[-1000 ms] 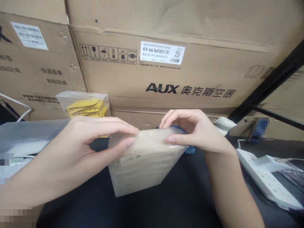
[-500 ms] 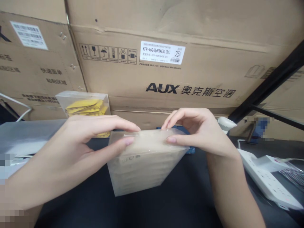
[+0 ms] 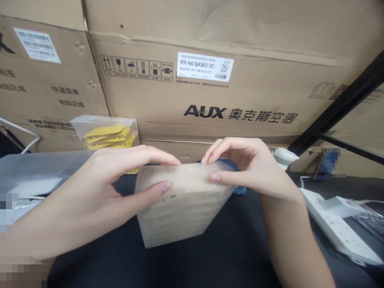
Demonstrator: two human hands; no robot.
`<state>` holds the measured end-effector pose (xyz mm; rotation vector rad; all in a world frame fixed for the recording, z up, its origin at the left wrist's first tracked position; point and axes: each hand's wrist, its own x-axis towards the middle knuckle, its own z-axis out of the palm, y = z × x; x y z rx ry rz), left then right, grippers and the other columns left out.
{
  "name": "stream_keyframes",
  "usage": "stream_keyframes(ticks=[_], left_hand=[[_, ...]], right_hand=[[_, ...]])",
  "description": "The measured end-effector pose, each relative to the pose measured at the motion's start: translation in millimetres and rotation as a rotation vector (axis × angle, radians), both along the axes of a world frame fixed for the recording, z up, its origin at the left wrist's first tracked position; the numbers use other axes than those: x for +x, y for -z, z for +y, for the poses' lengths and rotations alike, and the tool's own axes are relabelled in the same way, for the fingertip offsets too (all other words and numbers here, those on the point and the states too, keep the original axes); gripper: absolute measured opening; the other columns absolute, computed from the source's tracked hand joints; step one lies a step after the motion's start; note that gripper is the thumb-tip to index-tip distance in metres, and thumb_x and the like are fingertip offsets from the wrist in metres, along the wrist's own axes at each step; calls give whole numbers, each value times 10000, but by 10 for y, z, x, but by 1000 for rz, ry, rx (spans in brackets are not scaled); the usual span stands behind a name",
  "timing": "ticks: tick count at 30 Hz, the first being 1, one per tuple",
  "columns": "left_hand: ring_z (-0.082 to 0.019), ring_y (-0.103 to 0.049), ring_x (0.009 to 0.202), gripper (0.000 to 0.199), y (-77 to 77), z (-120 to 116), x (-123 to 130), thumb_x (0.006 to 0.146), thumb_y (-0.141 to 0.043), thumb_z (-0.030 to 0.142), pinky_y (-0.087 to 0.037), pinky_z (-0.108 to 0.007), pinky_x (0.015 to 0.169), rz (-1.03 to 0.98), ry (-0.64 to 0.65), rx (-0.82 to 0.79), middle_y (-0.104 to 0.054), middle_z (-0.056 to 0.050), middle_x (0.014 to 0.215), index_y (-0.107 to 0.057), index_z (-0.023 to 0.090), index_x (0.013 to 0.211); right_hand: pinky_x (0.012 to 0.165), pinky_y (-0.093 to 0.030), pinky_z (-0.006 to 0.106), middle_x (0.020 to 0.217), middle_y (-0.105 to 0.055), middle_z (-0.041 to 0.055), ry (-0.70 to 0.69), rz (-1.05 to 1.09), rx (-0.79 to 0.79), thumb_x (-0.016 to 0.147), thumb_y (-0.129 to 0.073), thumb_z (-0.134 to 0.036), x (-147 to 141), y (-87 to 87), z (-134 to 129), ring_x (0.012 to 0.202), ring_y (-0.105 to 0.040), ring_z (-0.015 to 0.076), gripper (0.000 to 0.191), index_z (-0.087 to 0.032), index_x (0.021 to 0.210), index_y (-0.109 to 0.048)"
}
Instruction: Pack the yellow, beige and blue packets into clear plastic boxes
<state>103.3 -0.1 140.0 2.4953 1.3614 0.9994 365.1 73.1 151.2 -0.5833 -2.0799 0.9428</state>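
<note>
A translucent box [image 3: 183, 216] with several pale packets inside stands on the black table [image 3: 234, 256], its top facing up between both hands. My left hand [image 3: 132, 180] grips the top left part, fingertips on the far edge and thumb on the near side. Across from it, my right hand [image 3: 243, 164] pinches the top right part, thumb on top and fingertips at the back edge. Behind the left hand is a clear box [image 3: 105, 128] holding yellow packets. Something blue [image 3: 240, 190] lies partly hidden behind the translucent box.
Large cardboard cartons [image 3: 210, 40] form a wall behind the table. At the right are a white power strip [image 3: 339, 228], a white rounded object [image 3: 285, 156] and a black metal frame [image 3: 345, 100]. A grey translucent box [image 3: 36, 168] is at the left.
My left thumb and fingertips have shifted slightly right along the top of the box. My right hand has moved slightly left. The box's top left edge has moved a little.
</note>
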Motion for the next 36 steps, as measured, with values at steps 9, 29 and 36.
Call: stream_keyframes(ticks=[9, 29, 36], left_hand=[[-223, -656, 1000, 270, -106, -35, 96, 922, -529, 412, -523, -247, 844, 6, 29, -83, -711, 69, 1104, -622, 361, 1171], [-235, -547, 1253, 392, -74, 188, -21, 964, -489, 359, -442, -338, 1050, 51, 260, -285, -580, 15, 1384, -534, 363, 1354], [-236, -486, 1320, 411, -64, 201, -64, 959, -497, 390, -393, -313, 1094, 58, 250, -372, -526, 41, 1441, -527, 363, 1368]], right_hand=[[819, -547, 331, 969, -728, 58, -29, -121, -6, 702, -811, -336, 2, -26, 13, 930, -675, 222, 282, -204, 934, -720], [978, -496, 310, 1200, -696, 17, -183, -239, -22, 929, -575, -281, -29, -8, 30, 1123, -645, 196, 270, -268, 1169, -698], [1032, -474, 344, 1251, -670, 18, -205, -244, -14, 927, -576, -272, -35, -14, 17, 1184, -613, 209, 287, -270, 1193, -683]])
